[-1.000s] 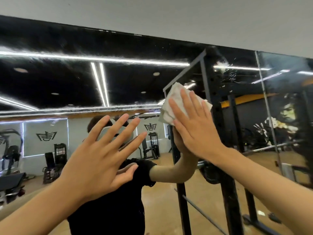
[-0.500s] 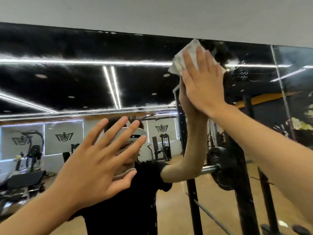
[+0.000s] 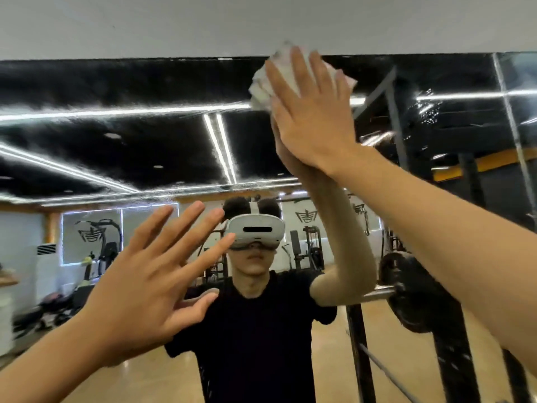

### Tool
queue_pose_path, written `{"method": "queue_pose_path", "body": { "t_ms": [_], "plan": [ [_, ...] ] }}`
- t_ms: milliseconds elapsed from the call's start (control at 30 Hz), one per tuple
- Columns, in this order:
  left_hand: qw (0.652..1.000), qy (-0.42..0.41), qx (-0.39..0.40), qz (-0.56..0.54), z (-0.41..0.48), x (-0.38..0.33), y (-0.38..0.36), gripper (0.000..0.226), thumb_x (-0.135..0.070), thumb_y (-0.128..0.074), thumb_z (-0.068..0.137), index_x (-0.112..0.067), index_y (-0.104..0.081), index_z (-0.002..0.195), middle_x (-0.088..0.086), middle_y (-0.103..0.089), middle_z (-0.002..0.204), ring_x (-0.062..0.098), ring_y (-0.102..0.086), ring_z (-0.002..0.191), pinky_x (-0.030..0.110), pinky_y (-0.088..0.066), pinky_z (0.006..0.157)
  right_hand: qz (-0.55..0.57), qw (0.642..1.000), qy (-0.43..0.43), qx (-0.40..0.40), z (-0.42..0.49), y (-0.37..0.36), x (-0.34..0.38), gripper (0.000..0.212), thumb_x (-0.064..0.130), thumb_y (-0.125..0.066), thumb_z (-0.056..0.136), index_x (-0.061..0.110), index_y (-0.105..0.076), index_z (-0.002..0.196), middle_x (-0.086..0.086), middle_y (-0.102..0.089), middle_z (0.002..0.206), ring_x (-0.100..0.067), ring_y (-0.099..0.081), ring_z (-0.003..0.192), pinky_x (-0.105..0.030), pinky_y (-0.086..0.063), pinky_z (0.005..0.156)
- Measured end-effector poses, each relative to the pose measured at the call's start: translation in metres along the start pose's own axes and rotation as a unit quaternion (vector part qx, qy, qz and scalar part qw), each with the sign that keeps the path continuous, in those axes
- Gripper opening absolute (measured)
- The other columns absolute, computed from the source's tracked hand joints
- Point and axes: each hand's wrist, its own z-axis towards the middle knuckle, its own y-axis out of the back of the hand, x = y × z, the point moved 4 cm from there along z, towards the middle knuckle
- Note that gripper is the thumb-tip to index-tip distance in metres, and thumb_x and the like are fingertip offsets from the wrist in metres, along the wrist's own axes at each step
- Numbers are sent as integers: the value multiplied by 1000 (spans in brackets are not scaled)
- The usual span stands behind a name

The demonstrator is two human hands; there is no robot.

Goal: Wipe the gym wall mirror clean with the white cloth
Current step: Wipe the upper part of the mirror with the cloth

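Pressing white cloth (image 3: 276, 82) under straight right hand (image 3: 313, 120) fingers (image 3: 303, 74) at mirror (image 3: 145, 141) top edge; remaining glass below; left hand (image 3: 151, 283) spread, empty.

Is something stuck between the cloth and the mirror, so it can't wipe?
Nothing visible. The right hand presses the white cloth flat against the mirror at its top edge. The left hand, fingers spread, is lower and to the side, out of the way.
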Motion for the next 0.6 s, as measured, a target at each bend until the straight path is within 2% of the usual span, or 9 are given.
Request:
{"method": "queue_pose_path", "body": {
  "t_ms": [100, 167, 200, 267, 333, 400, 500, 600],
  "plan": [
    [1000, -4, 5, 2, -1, 2, -1, 79, -57, -46, 98, -19, -34, 165, 13, -19, 175, 37, -17, 162, 61, -13, 129, 1, 986, 165, 7, -45, -12, 63, 59, 49, -22, 109, 35, -22, 166, -10, -12, 176, -36, -10, 161, -61, -9, 127],
    [1000, -6, 2, -4, -1, 1, -1, 79, -57, -46, 97, -20, -34, 166, 13, -19, 175, 37, -18, 162, 62, -14, 129, 4, 972, 233, 34, -69, -12, 56, 57, 50, -24, 110, 36, -24, 166, -8, -14, 176, -33, -10, 162, -59, -7, 129],
    [1000, -6, 2, -5, -1, 1, -1, 79, -57, -46, 97, -20, -33, 166, 13, -19, 175, 37, -18, 162, 62, -15, 128, 11, 970, 237, 46, -74, -10, 36, 57, 51, -23, 111, 37, -23, 166, -6, -12, 176, -31, -7, 162, -57, -5, 129],
    [1000, -9, 6, -1, 0, 1, -1, 80, -58, -45, 97, -21, -32, 166, 14, -19, 175, 38, -18, 162, 63, -14, 128, 21, 986, 157, 58, -81, -7, -30, 58, 53, -18, 111, 38, -17, 166, -5, -6, 177, -28, -1, 163, -58, -3, 130],
    [1000, -13, 9, 2, 2, 2, -1, 79, -58, -45, 96, -19, -35, 165, 15, -21, 174, 38, -19, 161, 62, -12, 129, 15, 998, 30, 62, -92, 1, -101, 60, 55, -12, 109, 38, -11, 167, -4, 1, 177, -28, 3, 163, -60, -4, 129],
    [1000, -7, 8, -5, 3, -1, 1, 77, -57, -46, 96, -18, -40, 162, 16, -26, 173, 38, -21, 161, 60, -11, 129, 16, 997, -39, 63, -104, 4, -135, 62, 56, -12, 108, 37, -11, 167, -5, 2, 177, -30, 3, 162, -60, -4, 130],
    [998, 38, -3, -53, 13, -13, 10, 70, -55, -51, 94, -17, -56, 152, 17, -38, 167, 36, -26, 159, 56, -12, 130, 17, 996, -67, 48, -107, 1, -133, 61, 55, -14, 109, 36, -15, 168, -4, 0, 177, -30, 2, 162, -56, -1, 129],
    [998, 9, -15, -62, 39, -43, 18, 67, -53, -54, 92, -16, -62, 148, 18, -41, 165, 34, -29, 157, 50, -12, 131, 12, 997, -67, 33, -107, -1, -129, 61, 55, -12, 110, 36, -16, 167, -5, -5, 177, -30, 0, 162, -58, -7, 129]
  ]
}}
